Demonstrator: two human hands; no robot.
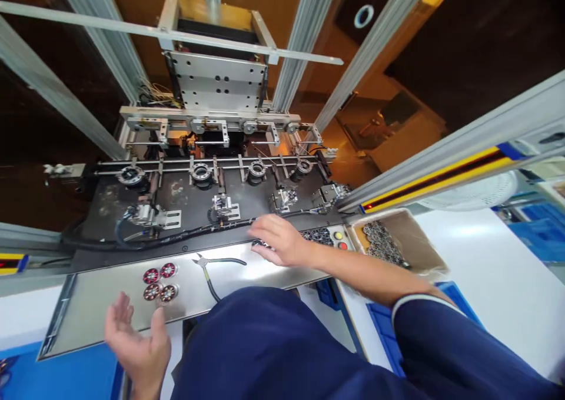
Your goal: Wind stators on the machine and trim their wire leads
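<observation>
Looks bright and cool across the white tabletop (481, 270), with a washed-out glare patch, and gleams off the steel shelf (106, 294). Falls to dim amber behind the aluminium uprights (304, 29), near black at upper left and right, with an orange glow low behind the machine bed (176, 194). Blurs at the left hand (139, 341), softens at the right hand (280, 241), stretches wide-angle toward the edges.

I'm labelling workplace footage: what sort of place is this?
Probably a factory workstation: a machine plate above four ring-shaped fixtures, with a box of metal parts beside it.
</observation>
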